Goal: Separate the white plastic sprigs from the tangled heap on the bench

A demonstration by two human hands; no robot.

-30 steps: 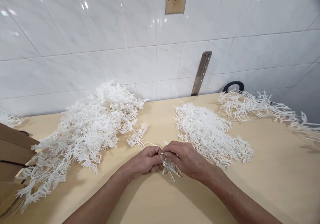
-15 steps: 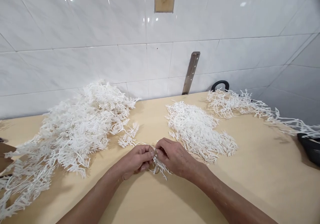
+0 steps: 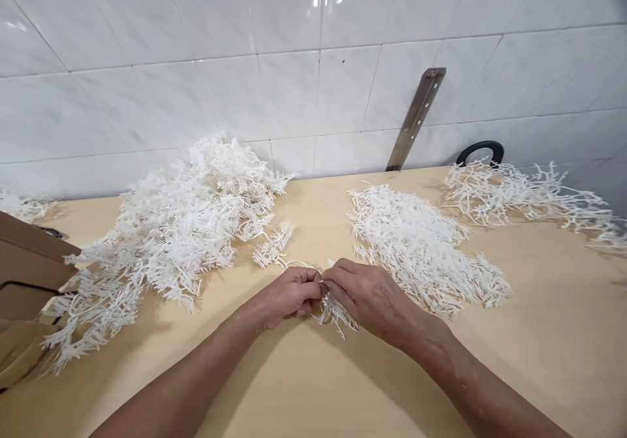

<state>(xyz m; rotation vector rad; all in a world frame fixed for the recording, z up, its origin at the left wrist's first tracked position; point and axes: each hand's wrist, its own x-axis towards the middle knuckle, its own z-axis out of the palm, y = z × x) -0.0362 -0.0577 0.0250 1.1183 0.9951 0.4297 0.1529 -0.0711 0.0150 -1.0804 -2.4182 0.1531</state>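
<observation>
My left hand and my right hand meet fingertip to fingertip just above the table. Both are closed in a pinch on a white branched sprig, which looks like plastic. Its thin twigs hang below my right fingers, and a stem runs out past my left hand towards the back left. The exact spot they grip is hidden by the fingers. A small loose white sprig lies just beyond my left hand. Right of my right hand spreads a flat heap of short white pieces.
A tall pile of white sprigs covers the left of the wooden table. More branched strands lie at the back right by a black handle. A metal strip leans on the tiled wall. A brown box stands far left.
The view has swung left and down, so more of the box shows and the wall socket plate is out of sight. Both hands keep their pinch on the sprig, with little movement.
</observation>
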